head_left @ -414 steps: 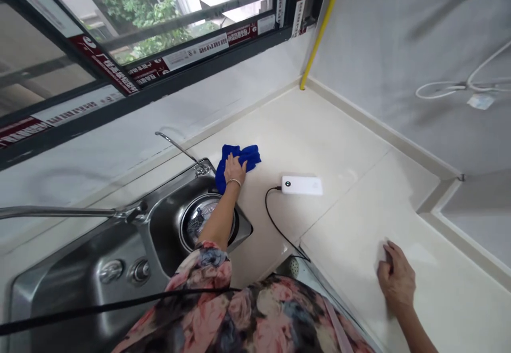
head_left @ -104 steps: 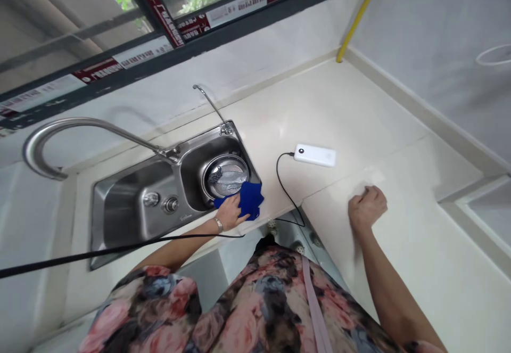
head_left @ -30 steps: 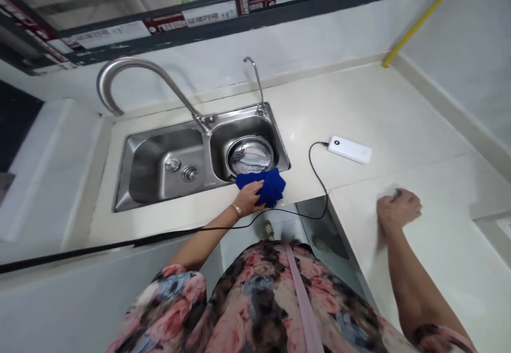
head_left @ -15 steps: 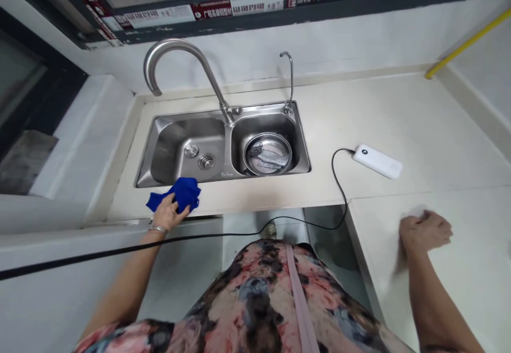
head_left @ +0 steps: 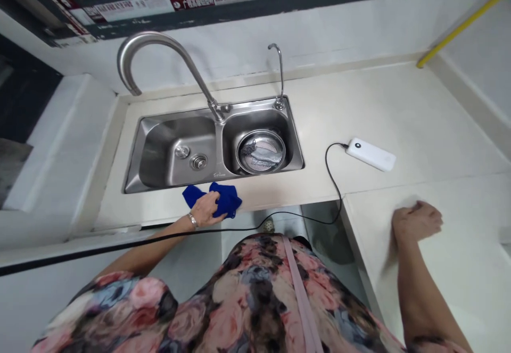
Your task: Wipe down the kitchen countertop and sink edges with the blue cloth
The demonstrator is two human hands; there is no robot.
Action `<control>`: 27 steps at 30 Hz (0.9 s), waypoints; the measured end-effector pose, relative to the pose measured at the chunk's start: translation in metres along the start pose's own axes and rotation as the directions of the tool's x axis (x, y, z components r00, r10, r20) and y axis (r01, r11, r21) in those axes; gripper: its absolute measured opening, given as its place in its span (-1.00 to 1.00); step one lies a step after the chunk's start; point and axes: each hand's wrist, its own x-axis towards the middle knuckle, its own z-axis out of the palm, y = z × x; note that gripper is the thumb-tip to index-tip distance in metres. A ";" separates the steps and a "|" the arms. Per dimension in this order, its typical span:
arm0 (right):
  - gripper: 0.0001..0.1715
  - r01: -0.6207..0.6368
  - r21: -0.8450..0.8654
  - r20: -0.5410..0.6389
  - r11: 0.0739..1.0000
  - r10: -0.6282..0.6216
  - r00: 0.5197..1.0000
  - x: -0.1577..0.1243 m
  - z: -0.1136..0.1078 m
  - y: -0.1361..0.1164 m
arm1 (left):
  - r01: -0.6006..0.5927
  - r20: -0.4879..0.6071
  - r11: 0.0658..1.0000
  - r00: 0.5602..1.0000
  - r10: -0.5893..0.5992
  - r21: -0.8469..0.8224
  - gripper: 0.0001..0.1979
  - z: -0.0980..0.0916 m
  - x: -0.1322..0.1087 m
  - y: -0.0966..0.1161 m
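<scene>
My left hand (head_left: 205,209) presses a crumpled blue cloth (head_left: 227,202) onto the cream countertop (head_left: 359,103), on the narrow strip in front of the steel double sink (head_left: 159,153). Its fingers are curled over the cloth. My right hand (head_left: 415,221) rests knuckles-up on the counter's right wing, fingers curled under, with nothing showing in them.
A white power bank (head_left: 371,154) lies right of the sink, its black cable (head_left: 331,177) dropping over the counter edge. A tall curved tap (head_left: 159,55) and a thin small tap (head_left: 279,71) stand behind the basins. A round strainer (head_left: 261,153) sits in the right basin. A yellow pipe (head_left: 459,25) runs in the corner.
My left hand has slid the blue cloth to the right along the counter's front strip, from below the left basin towards the middle. My right hand has stayed put.
</scene>
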 end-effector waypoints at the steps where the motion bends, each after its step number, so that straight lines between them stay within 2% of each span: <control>1: -0.40 0.006 -0.004 0.002 1.000 -0.006 1.000 0.000 -0.001 -0.001 | -0.037 0.022 0.999 0.999 0.037 -0.016 -0.45 0.000 0.010 0.005; 4: -0.39 0.030 -0.016 0.007 0.999 -0.030 1.000 0.000 -0.004 -0.003 | -0.162 0.066 0.986 0.984 0.165 -0.052 -0.45 0.003 0.048 0.020; 9: -0.41 0.020 -0.039 0.024 0.999 -0.019 1.000 -0.002 -0.010 -0.007 | -0.317 0.050 0.942 0.945 0.324 -0.111 -0.49 0.013 0.127 0.052; 14: -0.42 0.017 -0.013 0.000 1.000 -0.017 1.000 -0.002 -0.008 -0.006 | -0.339 -0.009 0.938 0.941 0.339 -0.072 -0.50 0.021 0.204 0.096; 17: -0.44 0.019 0.021 -0.033 1.000 -0.018 0.999 -0.002 -0.006 -0.006 | -0.302 -0.073 0.953 0.952 0.299 -0.036 -0.50 0.024 0.234 0.120; 19: -0.43 0.016 0.032 -0.034 0.999 -0.015 0.999 -0.001 -0.005 -0.006 | -0.279 -0.104 0.960 0.956 0.275 -0.026 -0.50 0.027 0.242 0.128; 22: -0.41 -0.029 -0.005 0.029 1.000 0.030 0.999 -0.001 -0.007 -0.005 | -0.270 -0.113 0.963 0.957 0.266 -0.020 -0.51 0.032 0.230 0.125; 25: -0.39 -0.072 -0.066 0.118 0.995 0.079 0.990 0.001 -0.009 0.002 | -0.196 -0.132 0.981 0.972 0.194 -0.005 -0.54 0.034 0.196 0.109; 27: -0.34 -0.006 -0.096 0.176 0.995 0.023 0.984 0.005 -0.010 0.009 | -0.084 -0.177 0.996 0.981 0.083 0.005 -0.56 0.033 0.164 0.094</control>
